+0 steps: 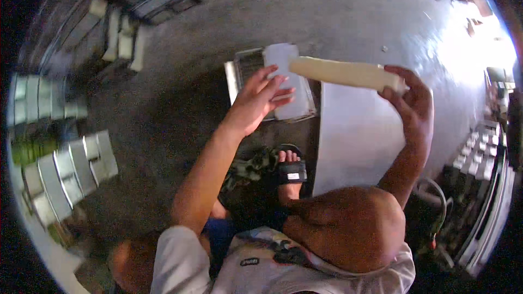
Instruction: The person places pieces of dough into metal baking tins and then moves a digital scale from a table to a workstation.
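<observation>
My right hand [408, 96] grips one end of a long cream-coloured block [343, 72], thumb below and fingers above. The block lies nearly level in the air, its free end pointing left. My left hand [263, 100] is raised with spread fingers and holds nothing; it is just below and left of that free end. Beneath the hands, a white panel [292, 98] lies on a stack of flat, framed pieces [250, 63] on the floor. To the right is a large pale flat sheet [359, 139], partly hidden by my right arm and knee.
Stacked pale boxes or blocks [67, 175] stand at the left, with more rows [163, 0] at the upper left. Long strips [490, 212] and small white pieces [476, 149] lie at the right, near a curved hose [443, 204]. A crumpled cloth [249, 169] is beside my sandalled foot [292, 171].
</observation>
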Available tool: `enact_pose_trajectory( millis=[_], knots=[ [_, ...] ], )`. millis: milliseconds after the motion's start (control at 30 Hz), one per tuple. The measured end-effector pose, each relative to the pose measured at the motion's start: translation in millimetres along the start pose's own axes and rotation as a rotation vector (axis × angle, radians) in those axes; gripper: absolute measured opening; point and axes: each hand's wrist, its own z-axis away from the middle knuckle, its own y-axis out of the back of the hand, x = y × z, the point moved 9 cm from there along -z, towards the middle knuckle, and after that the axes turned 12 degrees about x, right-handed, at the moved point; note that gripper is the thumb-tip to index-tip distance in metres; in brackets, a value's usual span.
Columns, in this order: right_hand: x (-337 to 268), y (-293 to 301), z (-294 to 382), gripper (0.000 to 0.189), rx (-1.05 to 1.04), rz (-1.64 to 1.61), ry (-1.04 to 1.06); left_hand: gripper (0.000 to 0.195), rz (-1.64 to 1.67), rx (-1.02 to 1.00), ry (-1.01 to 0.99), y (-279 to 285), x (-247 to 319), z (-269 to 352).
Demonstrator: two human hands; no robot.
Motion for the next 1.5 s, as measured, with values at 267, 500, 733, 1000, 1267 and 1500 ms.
enact_pose_trajectory(
  millis=[267, 500, 733, 1000, 1267, 1500],
  knots=[
    [27, -167, 76, 0.037, -0.299, 0.075, 0.147, 0.021, -0.613, 0.115, -0.505, 76, 95, -36],
    [106, -282, 81, 0.024, -0.458, 0.584, 0.358, 0.034, -1.538, 0.205, -1.143, 63, 82, -61],
    [131, -343, 62, 0.025, -0.551, 0.801, 0.435, 0.038, -1.031, 0.625, -0.819, 161, 69, -36],
    [92, -240, 24, 0.031, -0.303, 0.493, 0.264, 0.027, -1.008, 0.431, -0.455, 171, -8, -7],
    [168, -200, -12, 0.044, -0.187, 0.302, -0.230, 0.021, -1.130, 0.516, -0.526, 153, -3, -5],
    [96, -278, 95, 0.050, -0.246, 0.541, 0.731, 0.029, -1.071, 0.592, -0.510, 150, 1, -11]
  ],
)
